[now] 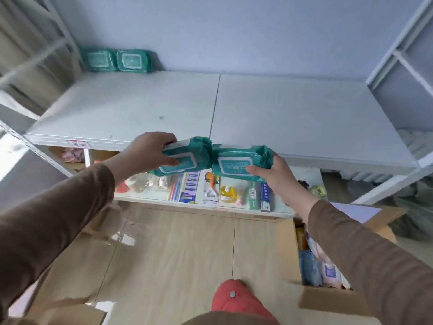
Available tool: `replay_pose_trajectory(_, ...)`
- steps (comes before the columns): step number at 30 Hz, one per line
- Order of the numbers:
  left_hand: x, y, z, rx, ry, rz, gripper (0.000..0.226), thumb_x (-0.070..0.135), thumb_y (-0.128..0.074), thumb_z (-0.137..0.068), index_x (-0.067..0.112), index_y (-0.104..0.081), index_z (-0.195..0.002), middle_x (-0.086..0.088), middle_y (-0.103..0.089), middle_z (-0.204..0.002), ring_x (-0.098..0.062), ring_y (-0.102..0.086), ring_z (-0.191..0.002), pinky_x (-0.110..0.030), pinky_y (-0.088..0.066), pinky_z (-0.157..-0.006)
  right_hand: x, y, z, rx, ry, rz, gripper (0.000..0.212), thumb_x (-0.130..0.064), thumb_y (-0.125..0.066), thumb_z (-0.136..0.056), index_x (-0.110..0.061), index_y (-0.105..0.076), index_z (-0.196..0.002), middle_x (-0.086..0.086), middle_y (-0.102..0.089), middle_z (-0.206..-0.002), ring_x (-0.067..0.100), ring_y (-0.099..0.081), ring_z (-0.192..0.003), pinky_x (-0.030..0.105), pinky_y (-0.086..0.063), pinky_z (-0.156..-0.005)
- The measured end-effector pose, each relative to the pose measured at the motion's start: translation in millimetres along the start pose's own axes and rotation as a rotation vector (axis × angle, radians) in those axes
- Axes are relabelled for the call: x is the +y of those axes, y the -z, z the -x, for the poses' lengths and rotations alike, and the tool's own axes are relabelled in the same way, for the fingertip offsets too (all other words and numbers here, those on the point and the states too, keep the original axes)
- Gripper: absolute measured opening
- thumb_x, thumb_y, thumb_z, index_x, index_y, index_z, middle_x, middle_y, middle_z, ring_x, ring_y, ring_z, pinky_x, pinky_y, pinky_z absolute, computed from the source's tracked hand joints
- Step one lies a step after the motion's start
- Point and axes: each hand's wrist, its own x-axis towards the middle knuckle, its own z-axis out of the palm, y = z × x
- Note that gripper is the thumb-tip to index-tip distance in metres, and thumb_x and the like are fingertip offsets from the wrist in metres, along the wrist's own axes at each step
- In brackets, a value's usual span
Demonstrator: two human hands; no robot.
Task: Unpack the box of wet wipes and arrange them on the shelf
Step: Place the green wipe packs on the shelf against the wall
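Note:
I hold two teal wet-wipe packs just in front of the white shelf's (293, 118) front edge. My left hand (150, 152) grips the left pack (187, 158) from above, thumb on its lid. From the right side, my right hand (274, 174) grips the right pack (236, 164), thumb on its label. The two packs touch end to end. Two more teal packs (118, 60) stand side by side against the wall at the shelf's back left corner. An open cardboard box (328, 273) on the floor at the right holds several packs in pink and blue wrappers.
A lower shelf (210, 202) under the held packs carries small packaged goods. White shelf posts rise at the left (58, 26) and right (403, 48). My red shoe (234, 299) stands on the wooden floor. Another cardboard piece (63, 310) lies at the bottom left.

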Motion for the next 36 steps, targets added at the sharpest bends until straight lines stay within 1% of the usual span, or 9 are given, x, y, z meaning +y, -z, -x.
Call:
replay_pose_trajectory(3, -59, 27, -15, 0.026, 0.044, 0.019, 0.027, 0.034, -0.081, -0.074, 0.027, -0.065, -0.095, 0.008, -0.065, -0.081, -0.012, -0.059, -0.071, -0.028, -0.044, -0.055, -26, -45, -42, -0.033, 0.046, 0.009, 0.035, -0.023, -0.08, -0.081, -0.036, -0.061, -0.108, -0.012, -0.069, -0.111, 0.005, -0.064, -0.102, 0.024, -0.049, -0.087)
replay_pose_trajectory(6, -117, 44, -41, 0.043, 0.064, 0.017, 0.029, 0.035, -0.081, -0.073, 0.027, -0.067, -0.096, 0.007, -0.066, -0.081, -0.015, -0.06, -0.075, -0.032, -0.05, -0.064, -41, -89, -93, -0.065, 0.067, 0.005, 0.037, -0.022, -0.081, -0.08, -0.034, -0.061, -0.11, -0.009, -0.07, -0.113, 0.01, -0.066, -0.104, 0.029, -0.051, -0.091)
replay_pose_trajectory(11, -213, 78, -110, 0.042, 0.114, -0.02, 0.03, 0.036, -0.083, -0.07, 0.025, -0.069, -0.093, 0.004, -0.066, -0.078, -0.021, -0.06, -0.079, -0.036, -0.051, -0.068, -68, -159, -194, -0.128, 0.056, -0.062, 0.036, -0.015, -0.079, -0.082, -0.033, -0.061, -0.107, -0.012, -0.07, -0.108, 0.001, -0.065, -0.098, 0.013, -0.048, -0.076)
replay_pose_trajectory(15, -281, 113, -170, 0.041, 0.19, -0.031, 0.032, 0.034, -0.084, -0.07, 0.022, -0.069, -0.095, -0.001, -0.068, -0.082, -0.024, -0.061, -0.077, -0.033, -0.049, -0.065, -93, -211, -281, -0.147, 0.02, -0.136, 0.042, -0.012, -0.08, -0.081, -0.029, -0.061, -0.114, -0.006, -0.071, -0.114, 0.01, -0.068, -0.103, 0.023, -0.052, -0.086)
replay_pose_trajectory(21, -365, 148, -247, 0.041, 0.251, -0.043, 0.037, 0.038, -0.084, -0.071, 0.021, -0.067, -0.099, -0.002, -0.068, -0.088, -0.025, -0.061, -0.081, -0.037, -0.052, -0.072, -130, -277, -384, -0.16, -0.009, -0.213, 0.044, -0.011, -0.081, -0.079, -0.021, -0.063, -0.117, -0.003, -0.073, -0.114, 0.013, -0.07, -0.104, 0.026, -0.053, -0.089)
replay_pose_trajectory(26, -425, 167, -309, -0.012, 0.243, -0.031, 0.037, 0.035, -0.084, -0.073, 0.019, -0.065, -0.099, -0.003, -0.068, -0.091, -0.024, -0.062, -0.082, -0.04, -0.054, -0.078, -148, -325, -456, -0.15, -0.03, -0.233, 0.046, -0.01, -0.082, -0.078, -0.016, -0.062, -0.12, -0.001, -0.073, -0.116, 0.016, -0.069, -0.106, 0.028, -0.053, -0.092)
replay_pose_trajectory(29, -463, 180, -347, -0.045, 0.222, -0.035, 0.043, 0.034, -0.084, -0.073, 0.016, -0.065, -0.108, -0.003, -0.069, -0.098, -0.026, -0.062, -0.088, -0.037, -0.051, -0.082, -157, -355, -495, -0.116, -0.051, -0.256, 0.046, -0.009, -0.081, -0.079, -0.014, -0.062, -0.12, 0.0, -0.073, -0.116, 0.016, -0.069, -0.105, 0.028, -0.051, -0.089)
replay_pose_trajectory(33, -508, 199, -398, -0.11, 0.154, -0.101, 0.051, 0.039, -0.081, -0.076, 0.01, -0.062, -0.113, -0.006, -0.066, -0.104, -0.03, -0.06, -0.093, -0.037, -0.048, -0.08, -165, -393, -543, -0.107, -0.044, -0.223, 0.051, -0.013, -0.082, -0.076, -0.012, -0.062, -0.123, 0.002, -0.073, -0.117, 0.022, -0.067, -0.112, 0.039, -0.048, -0.104)
replay_pose_trajectory(36, -533, 211, -437, -0.175, 0.082, -0.109, 0.051, 0.044, -0.079, -0.076, 0.019, -0.062, -0.116, 0.001, -0.065, -0.112, -0.027, -0.061, -0.1, -0.036, -0.049, -0.087, -168, -411, -571, -0.111, -0.067, -0.179, 0.047, -0.018, -0.082, -0.074, -0.017, -0.066, -0.118, -0.001, -0.074, -0.116, 0.021, -0.066, -0.114, 0.041, -0.044, -0.108)
